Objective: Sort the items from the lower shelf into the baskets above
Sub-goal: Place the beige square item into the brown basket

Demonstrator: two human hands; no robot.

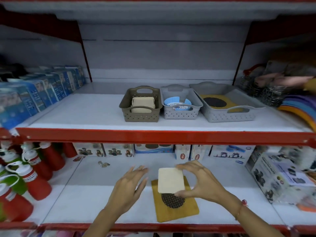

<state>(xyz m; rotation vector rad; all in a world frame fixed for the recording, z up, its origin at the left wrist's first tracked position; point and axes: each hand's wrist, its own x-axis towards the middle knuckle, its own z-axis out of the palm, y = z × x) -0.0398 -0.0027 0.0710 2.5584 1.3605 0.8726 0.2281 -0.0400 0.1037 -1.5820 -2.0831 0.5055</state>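
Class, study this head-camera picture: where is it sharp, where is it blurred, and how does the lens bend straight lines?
Head view: the centre is fairly sharp, with the cream square pad in the right hand and the three baskets readable; the red bottles at the left edge and the goods at the right edge are smeared; the wide lens bows the red shelf edge; lighting is soft and even, without harsh glare.
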